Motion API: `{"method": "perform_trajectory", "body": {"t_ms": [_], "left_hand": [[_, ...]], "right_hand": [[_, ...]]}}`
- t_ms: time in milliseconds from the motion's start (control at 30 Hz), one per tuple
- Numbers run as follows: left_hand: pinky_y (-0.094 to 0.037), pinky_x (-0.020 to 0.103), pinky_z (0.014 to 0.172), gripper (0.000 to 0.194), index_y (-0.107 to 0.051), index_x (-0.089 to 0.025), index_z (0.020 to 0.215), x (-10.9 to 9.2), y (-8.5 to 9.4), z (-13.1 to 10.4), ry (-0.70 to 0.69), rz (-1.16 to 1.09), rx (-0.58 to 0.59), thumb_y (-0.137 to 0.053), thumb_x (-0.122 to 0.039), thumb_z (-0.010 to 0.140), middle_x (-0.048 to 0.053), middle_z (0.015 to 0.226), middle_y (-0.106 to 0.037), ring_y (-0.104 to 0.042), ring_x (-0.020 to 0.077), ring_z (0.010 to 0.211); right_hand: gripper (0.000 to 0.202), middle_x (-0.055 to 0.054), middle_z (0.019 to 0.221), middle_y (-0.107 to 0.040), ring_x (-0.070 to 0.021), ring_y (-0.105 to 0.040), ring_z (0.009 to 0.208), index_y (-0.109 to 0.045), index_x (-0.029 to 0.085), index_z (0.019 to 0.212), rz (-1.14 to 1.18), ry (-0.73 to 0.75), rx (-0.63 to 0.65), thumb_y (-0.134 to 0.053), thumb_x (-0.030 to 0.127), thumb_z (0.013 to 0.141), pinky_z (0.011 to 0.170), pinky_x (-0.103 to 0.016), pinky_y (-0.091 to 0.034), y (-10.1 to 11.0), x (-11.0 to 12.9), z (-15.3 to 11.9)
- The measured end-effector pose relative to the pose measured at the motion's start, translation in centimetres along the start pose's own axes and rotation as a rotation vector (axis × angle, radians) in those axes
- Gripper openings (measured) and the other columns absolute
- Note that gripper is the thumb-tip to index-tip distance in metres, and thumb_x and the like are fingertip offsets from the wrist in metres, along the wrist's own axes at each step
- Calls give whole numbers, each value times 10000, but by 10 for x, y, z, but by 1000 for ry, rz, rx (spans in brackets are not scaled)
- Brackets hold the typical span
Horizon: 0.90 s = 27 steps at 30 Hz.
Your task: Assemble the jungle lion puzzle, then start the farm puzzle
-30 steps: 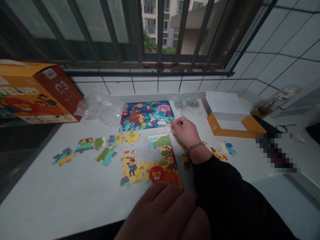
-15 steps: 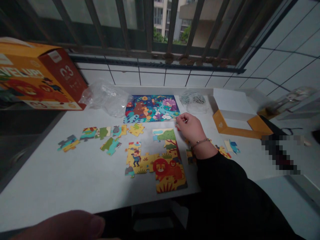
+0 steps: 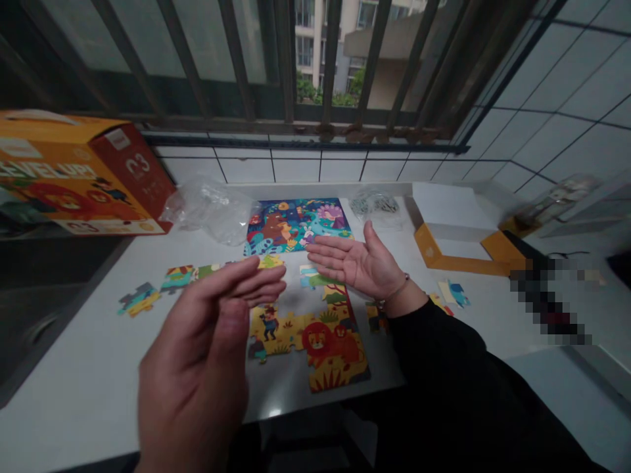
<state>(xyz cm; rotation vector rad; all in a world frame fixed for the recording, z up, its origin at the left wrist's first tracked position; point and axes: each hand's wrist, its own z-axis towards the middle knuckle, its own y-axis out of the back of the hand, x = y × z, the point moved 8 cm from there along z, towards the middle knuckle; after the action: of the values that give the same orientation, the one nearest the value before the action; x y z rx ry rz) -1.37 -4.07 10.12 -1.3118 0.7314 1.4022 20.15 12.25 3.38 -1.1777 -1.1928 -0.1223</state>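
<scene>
My left hand (image 3: pixel 202 361) is raised over the front left of the table, fingers stretched out, nothing in it. Palm up, my right hand (image 3: pixel 357 263) holds nothing, its fingers extended above the top of a partly joined puzzle. That puzzle, with red lions (image 3: pixel 330 345), lies near the front edge with a gap in its upper middle. Behind the hands lies a blue forest picture (image 3: pixel 296 220). Loose pieces (image 3: pixel 139 300) lie at the left, partly hidden by my left hand, and another loose piece (image 3: pixel 454 293) is at the right.
An orange puzzle box (image 3: pixel 73 177) stands at the back left, beside a clear plastic bag (image 3: pixel 210 210). Another clear bag (image 3: pixel 377 205) lies behind my right hand. At the right is an open orange and white box (image 3: pixel 463 230). A barred window is behind the table.
My left hand has risen from the lower left corner to above the table. My right hand has turned palm up and its pinched fingers have opened. The view has tilted slightly upward.
</scene>
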Motion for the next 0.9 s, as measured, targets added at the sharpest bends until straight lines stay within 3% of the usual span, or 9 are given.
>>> {"method": "perform_trajectory", "body": {"t_ms": [67, 133, 300, 500, 633, 767, 833, 900], "left_hand": [[-659, 420, 1118, 382, -790, -241, 1363, 2, -19, 24, 21, -127, 30, -653, -487, 1104, 117, 1422, -804, -766, 302, 1323], [-659, 422, 1119, 448, -817, -216, 1316, 12, -25, 39, 100, -268, 45, -601, -552, 1113, 146, 1451, -791, -756, 309, 1355], [-605, 402, 1196, 517, -831, -205, 1301, 29, -6, 48, 202, -395, 15, -518, -580, 1132, 150, 1511, -759, -678, 293, 1478], [-526, 524, 1290, 544, -825, -257, 1294, 28, 7, 55, 177, -303, 30, -470, -636, 1129, 124, 1523, -756, -618, 321, 1543], [-580, 542, 1232, 536, -812, -264, 1278, 30, 19, 61, 161, -244, 3, -500, -665, 1106, 128, 1504, -767, -668, 329, 1487], [-650, 462, 1085, 399, -797, -226, 1157, 36, 50, 69, 83, 41, -151, -670, -585, 1039, 135, 1396, -808, -779, 287, 1260], [-638, 437, 1060, 337, -793, -237, 1151, 30, 67, 71, -16, 391, -246, -674, -531, 1040, 108, 1333, -822, -782, 269, 1192], [-620, 454, 1060, 318, -789, -256, 1200, 27, 72, 73, -85, 763, -243, -619, -485, 1060, 90, 1279, -827, -779, 279, 1154]], "right_hand": [[1011, -223, 1588, -679, -306, -688, 1450, -713, 123, 1443, 24, -3, 19, -120, 864, 1095, 1162, -467, -615, -2, 0, 0], [1021, -235, 1613, -653, -304, -678, 1462, -696, 117, 1468, 38, -5, 23, -105, 860, 1093, 1176, -469, -603, -1, -1, 0], [1000, -221, 1612, -659, -294, -685, 1450, -706, 141, 1454, 47, -7, 33, -95, 848, 1099, 1172, -472, -603, -1, 0, 1], [913, -208, 1454, -765, -324, -739, 1358, -789, 196, 1302, -54, 34, -41, -252, 899, 1073, 1038, -503, -665, -1, 3, -1], [910, -199, 1354, -804, -319, -791, 1226, -805, 208, 1266, -117, 45, -82, -280, 921, 1056, 929, -473, -681, 2, 3, -1], [835, -124, 1058, -835, -191, -775, 818, -813, 196, 1224, -140, 82, -182, -355, 879, 1079, 631, -269, -591, 16, 2, 4], [743, -58, 862, -778, -129, -658, 624, -819, 191, 1158, -138, 121, -258, -435, 824, 1096, 509, -211, -473, 26, 3, 7], [665, -11, 743, -699, -102, -549, 528, -812, 192, 1074, -139, 167, -326, -521, 790, 1086, 462, -198, -405, 35, 4, 9]]}}
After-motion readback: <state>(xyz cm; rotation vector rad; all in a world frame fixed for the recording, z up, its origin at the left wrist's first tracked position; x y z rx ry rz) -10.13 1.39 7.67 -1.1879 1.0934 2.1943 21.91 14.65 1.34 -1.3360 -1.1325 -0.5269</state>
